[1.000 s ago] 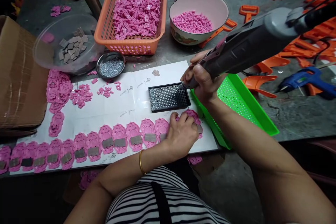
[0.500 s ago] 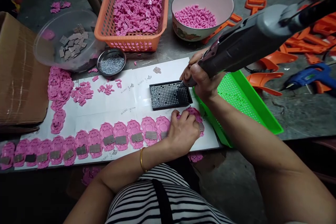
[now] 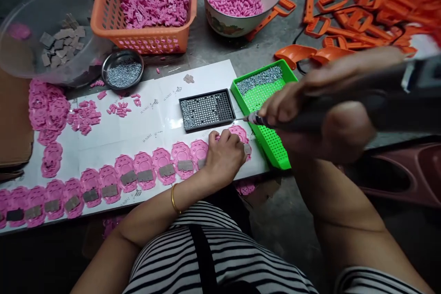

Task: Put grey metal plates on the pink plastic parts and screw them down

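My right hand is wrapped round a dark grey power screwdriver, blurred by motion; its thin tip points left, between the black perforated tray and the green tray. My left hand rests with curled fingers on pink plastic parts near the right end of a row; what its fingertips hold is hidden. A pink part shows just beyond those fingers. Grey rectangular plates, such as one, lie on the pink pieces of the row. Small screws fill part of the black tray.
The green perforated tray holds screws at its far end. Behind stand an orange basket of pink parts, a bowl of pink pieces and a metal dish of screws. Orange shovels lie at the right.
My right hand and the screwdriver have moved right, off the black tray, and the tool now lies more level. The view has shifted. My left hand stays on the pink parts.
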